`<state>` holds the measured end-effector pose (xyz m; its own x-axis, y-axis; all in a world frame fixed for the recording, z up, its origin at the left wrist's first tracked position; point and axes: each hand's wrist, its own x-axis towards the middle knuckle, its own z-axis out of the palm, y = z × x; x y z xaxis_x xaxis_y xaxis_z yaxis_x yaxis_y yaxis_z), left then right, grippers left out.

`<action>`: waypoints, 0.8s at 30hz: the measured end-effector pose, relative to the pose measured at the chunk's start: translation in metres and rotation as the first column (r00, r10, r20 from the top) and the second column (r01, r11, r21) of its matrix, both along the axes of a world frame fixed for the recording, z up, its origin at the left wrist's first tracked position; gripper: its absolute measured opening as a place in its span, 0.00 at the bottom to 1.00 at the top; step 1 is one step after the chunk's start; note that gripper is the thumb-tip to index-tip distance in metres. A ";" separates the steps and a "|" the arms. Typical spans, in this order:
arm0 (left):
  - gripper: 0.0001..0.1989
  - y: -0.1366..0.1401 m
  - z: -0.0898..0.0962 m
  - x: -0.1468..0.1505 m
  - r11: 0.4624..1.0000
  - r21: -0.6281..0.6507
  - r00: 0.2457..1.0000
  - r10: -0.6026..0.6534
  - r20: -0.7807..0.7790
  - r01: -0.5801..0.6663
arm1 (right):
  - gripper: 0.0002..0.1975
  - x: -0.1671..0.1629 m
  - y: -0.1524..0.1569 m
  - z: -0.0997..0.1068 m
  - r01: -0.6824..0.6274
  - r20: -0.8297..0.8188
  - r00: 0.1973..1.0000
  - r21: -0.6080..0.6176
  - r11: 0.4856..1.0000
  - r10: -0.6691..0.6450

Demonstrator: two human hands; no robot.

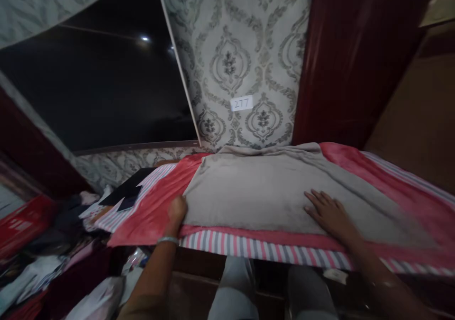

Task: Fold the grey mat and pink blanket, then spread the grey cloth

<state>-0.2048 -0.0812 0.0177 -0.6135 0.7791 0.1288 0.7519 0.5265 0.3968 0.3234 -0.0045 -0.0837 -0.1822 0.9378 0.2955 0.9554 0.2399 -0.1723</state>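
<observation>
A soft grey blanket [249, 192] lies spread over a pink-red blanket [149, 215], with creases along its back and right side. At the grey blanket's left edge, my left hand [177, 209] is closed and holds that edge; its fingertips are hidden. My right hand [329, 214] rests flat on the grey surface toward the right, fingers apart. Beneath both blankets, a striped cloth [256, 249] in pink, grey and white shows along the front.
A large dark television [106, 73] hangs on the patterned wall at left. A paper label [241, 103] reading 277 sticks to the wallpaper. Dark-red wood panelling [330, 64] stands at right. Clothes and a white plastic bag [99, 298] are piled at lower left.
</observation>
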 end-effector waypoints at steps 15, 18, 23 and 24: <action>0.37 0.012 -0.013 -0.024 1.000 -0.020 1.000 -0.011 0.001 0.011 | 0.28 0.111 -0.020 0.042 0.619 -0.292 0.757 0.037 0.784 -0.584; 0.36 0.012 -0.013 -0.025 1.000 0.012 1.000 0.005 0.022 -0.005 | 0.27 0.114 -0.022 0.037 0.651 -0.269 0.728 -0.019 0.759 -0.631; 0.35 0.012 -0.018 -0.022 1.000 -0.003 0.999 -0.019 -0.046 0.019 | 0.31 0.107 -0.022 0.037 0.660 -0.377 0.687 -0.035 0.750 -0.622; 0.34 0.013 -0.020 -0.023 1.000 -0.013 0.997 -0.023 -0.069 0.022 | 0.31 0.108 -0.021 0.039 0.643 -0.443 0.664 -0.072 0.763 -0.602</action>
<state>-0.2275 -0.0683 -0.0018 -0.5856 0.7945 0.1606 0.7891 0.5134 0.3372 0.4317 -0.0260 -0.0447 0.5946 0.7548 0.2770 0.7230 -0.3514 -0.5948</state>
